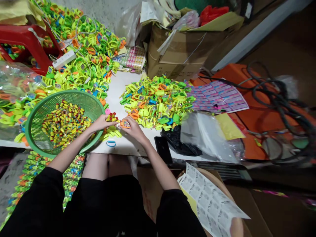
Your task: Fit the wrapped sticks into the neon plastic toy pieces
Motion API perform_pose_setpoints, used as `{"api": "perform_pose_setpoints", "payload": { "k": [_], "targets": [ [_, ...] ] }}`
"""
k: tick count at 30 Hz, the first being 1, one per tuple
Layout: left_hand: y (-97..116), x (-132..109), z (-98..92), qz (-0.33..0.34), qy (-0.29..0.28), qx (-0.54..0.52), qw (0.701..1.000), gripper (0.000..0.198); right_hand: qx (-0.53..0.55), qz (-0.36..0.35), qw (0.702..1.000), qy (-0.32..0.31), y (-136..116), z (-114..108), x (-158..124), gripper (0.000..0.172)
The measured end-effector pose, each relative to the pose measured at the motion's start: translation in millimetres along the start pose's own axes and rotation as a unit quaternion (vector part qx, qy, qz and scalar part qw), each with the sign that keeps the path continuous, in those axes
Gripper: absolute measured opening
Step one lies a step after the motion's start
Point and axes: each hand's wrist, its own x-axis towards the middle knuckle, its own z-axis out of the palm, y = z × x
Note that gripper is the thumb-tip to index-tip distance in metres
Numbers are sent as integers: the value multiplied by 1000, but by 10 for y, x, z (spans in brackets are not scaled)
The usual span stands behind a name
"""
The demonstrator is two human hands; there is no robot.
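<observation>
At the near edge of the white table [116, 95], the head view shows both hands meeting over a small toy piece. The right hand [133, 129] pinches an orange toy watch face [125, 124] between thumb and fingers, closed on it. The left hand [101, 123] sits just to its left, fingertips closed on a small cluster of red-and-yellow pieces [112, 116] — whether it also touches the watch face I cannot tell. Left of the left hand stands a green mesh basket [34, 121] holding many such small pieces. Beyond the right hand lies a heap of yellow, green and orange plastic bands [158, 100]. Just below the hands lies a blue ring [111, 143]; to the right of the right wrist — a black phone [163, 149].
</observation>
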Motion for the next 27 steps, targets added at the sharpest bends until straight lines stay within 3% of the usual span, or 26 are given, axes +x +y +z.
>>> {"api": "perform_pose_setpoints", "payload": {
  "k": [9, 18, 23, 27],
  "targets": [
    [28, -18, -39, 15, -27, 6, 1000, 44, 32, -2, 999, -34, -7, -75, -10, 29],
    [37, -21, -42, 42, -9, 24, 999, 42, 75, 4, 996, -50, 30, -97, 62, 31],
    [16, -24, -70, 47, -47, 14, 998, 43, 97, 18, 993, -57, 9, -116, 101, 30],
    [45, -36, -82, 41, -27, 15, 999, 43, 106, 35, 992, -64, -20, -126, 118, 31]
  ]
}}
